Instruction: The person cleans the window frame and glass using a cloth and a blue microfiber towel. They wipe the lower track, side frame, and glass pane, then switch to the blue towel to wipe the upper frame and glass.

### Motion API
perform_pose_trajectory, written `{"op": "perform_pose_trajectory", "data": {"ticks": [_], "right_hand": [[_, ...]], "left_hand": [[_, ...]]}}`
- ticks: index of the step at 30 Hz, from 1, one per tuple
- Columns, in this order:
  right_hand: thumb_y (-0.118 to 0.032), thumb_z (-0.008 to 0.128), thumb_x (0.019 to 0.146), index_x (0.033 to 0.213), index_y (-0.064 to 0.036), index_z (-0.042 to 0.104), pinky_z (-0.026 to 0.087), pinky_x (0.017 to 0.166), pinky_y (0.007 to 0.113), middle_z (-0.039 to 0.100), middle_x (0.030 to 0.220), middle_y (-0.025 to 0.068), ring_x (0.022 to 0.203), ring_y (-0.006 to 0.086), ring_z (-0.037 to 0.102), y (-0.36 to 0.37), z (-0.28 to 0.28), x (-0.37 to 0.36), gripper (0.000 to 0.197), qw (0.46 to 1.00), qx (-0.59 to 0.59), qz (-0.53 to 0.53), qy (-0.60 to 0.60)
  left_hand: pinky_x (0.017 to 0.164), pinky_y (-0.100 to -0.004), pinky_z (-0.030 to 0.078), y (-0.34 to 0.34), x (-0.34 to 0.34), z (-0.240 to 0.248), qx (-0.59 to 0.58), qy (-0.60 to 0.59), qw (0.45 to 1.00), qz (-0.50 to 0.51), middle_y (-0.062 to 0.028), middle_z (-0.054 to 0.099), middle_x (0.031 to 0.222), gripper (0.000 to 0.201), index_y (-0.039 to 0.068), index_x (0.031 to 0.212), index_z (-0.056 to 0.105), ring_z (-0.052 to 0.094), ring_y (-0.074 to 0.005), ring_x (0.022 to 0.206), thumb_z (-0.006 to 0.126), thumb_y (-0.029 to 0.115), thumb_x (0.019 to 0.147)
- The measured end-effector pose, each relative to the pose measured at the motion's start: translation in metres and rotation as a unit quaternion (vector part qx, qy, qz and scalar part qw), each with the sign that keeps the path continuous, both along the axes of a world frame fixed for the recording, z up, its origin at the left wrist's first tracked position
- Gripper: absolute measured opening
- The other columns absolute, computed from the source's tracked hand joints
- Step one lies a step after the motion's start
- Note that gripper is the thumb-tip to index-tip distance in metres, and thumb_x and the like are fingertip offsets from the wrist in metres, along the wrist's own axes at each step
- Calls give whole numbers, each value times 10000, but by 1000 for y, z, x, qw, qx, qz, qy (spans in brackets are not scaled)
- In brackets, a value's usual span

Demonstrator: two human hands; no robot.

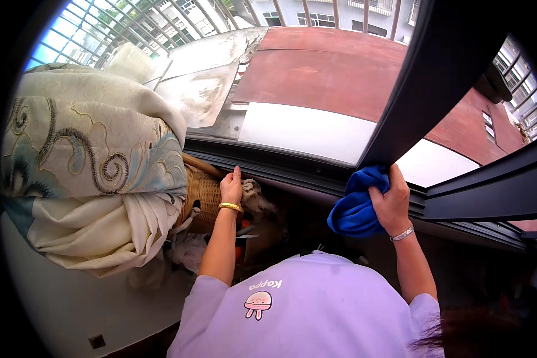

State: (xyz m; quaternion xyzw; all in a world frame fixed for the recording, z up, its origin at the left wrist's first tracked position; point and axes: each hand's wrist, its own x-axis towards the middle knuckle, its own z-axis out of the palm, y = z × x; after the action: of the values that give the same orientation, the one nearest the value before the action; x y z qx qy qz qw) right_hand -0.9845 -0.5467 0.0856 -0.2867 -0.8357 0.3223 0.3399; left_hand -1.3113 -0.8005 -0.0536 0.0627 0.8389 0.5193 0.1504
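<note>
My right hand (pixel 392 201) grips a crumpled blue cloth (pixel 359 206). It presses the cloth against the dark upright of the window frame (pixel 394 128), near its lower corner. A silver bracelet circles that wrist. My left hand (pixel 231 187) is at the inner edge of the dark window track (pixel 268 167), right beside a woven wicker basket (pixel 203 194). Its fingers look curled, with one digit pointing up; what they hold, if anything, is hidden. There is a gold bangle on the left wrist.
A bundled cream curtain (pixel 95 149) with embroidered scrolls hangs at the left, partly over the basket. Below the sill lie several jumbled items in shadow, including a pale plastic bag (pixel 189 250). Outside are metal bars (pixel 307 13) and a red roof (pixel 322 71).
</note>
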Motion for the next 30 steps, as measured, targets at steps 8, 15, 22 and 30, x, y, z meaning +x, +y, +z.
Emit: {"op": "perform_pose_trajectory", "data": {"ticks": [8,15,22,30], "right_hand": [[-25,706,681,1301,52,404,481,892,420,574,1113,226,1023,388,564,-30,-3,-82,694,996,9,86,-16],[-63,718,701,1295,61,383,473,894,420,561,1107,236,1029,393,563,-62,0,-151,693,990,-6,133,-44],[-82,726,718,1319,86,327,485,874,413,563,1097,245,1013,381,576,-93,-5,-217,741,983,-1,174,-55],[-41,565,770,1329,122,322,512,841,404,545,1156,268,974,371,597,-129,-14,-286,630,984,-12,171,-39]], "left_hand": [[787,-360,454,13,-1,18,-10,-84,996,1,-182,638,971,498,-103,1029,585,563,-225,866,533,388,968],[727,-295,473,4,-13,9,-42,-88,995,-38,-85,617,926,449,-16,978,595,558,-151,843,525,428,969],[645,-282,440,-9,-25,-7,56,-131,988,-52,-27,589,816,368,4,908,595,490,-104,716,564,368,957],[831,-274,504,2,0,24,231,-181,953,-76,-49,636,1009,296,28,1124,571,613,-144,908,556,277,965]]}}
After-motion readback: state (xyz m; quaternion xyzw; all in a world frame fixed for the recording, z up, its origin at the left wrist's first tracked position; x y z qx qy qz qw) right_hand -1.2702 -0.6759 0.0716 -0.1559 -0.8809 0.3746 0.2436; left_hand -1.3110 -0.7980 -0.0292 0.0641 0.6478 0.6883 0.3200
